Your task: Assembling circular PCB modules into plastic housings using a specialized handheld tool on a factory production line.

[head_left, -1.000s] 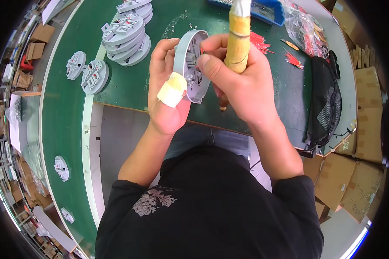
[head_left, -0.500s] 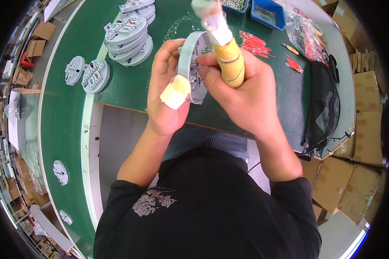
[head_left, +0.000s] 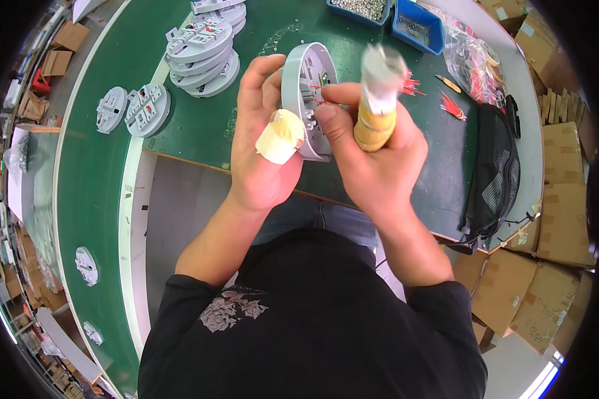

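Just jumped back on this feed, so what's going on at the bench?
A person's left hand holds a round grey housing tipped up on edge, its open side facing the right hand. The right thumb and forefinger are at thin red strands by the housing's inside, while the same hand also grips a yellow-wrapped tool. Similar round parts stand in a stack on the green table, to the person's left.

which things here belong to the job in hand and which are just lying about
Seemingly belonging:
round grey plastic housing, in left hand
yellow-wrapped cylindrical tool, in right hand
thin red wires
stacked round grey housings

Seemingly lying about:
black mesh fabric bag
brown cardboard boxes
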The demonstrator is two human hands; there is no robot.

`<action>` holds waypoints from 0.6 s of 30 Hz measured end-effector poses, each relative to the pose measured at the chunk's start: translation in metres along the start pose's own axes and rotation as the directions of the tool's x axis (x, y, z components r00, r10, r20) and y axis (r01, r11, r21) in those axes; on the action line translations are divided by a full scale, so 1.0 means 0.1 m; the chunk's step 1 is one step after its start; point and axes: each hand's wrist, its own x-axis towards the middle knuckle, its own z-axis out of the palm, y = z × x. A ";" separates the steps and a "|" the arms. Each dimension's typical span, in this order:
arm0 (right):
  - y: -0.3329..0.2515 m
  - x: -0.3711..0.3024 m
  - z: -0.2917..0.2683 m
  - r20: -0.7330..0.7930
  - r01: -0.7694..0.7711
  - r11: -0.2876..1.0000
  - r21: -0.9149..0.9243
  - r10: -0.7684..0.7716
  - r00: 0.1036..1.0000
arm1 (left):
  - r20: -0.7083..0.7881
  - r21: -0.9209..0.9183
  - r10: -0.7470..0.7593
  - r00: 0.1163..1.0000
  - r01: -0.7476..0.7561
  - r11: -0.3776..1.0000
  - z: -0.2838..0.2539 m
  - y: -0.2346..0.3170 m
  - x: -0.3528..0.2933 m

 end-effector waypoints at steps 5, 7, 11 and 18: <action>0.06 -0.02 0.06 -0.115 0.124 0.991 0.041 -0.119 0.986 | -0.013 -0.007 0.029 1.000 -0.029 1.000 0.09 -0.01 -0.03; 0.10 -0.03 0.08 -0.111 0.139 0.989 0.057 -0.132 0.985 | -0.037 -0.006 0.045 0.998 -0.045 0.999 0.10 -0.01 -0.03; 0.13 -0.01 0.09 -0.101 0.184 0.980 0.074 -0.176 0.979 | 0.051 0.030 0.017 0.999 -0.019 0.999 0.00 -0.04 -0.03; 0.24 0.02 0.07 -0.031 0.281 0.960 0.021 -0.280 0.959 | 0.054 0.042 0.023 0.998 -0.025 0.999 -0.10 -0.04 -0.03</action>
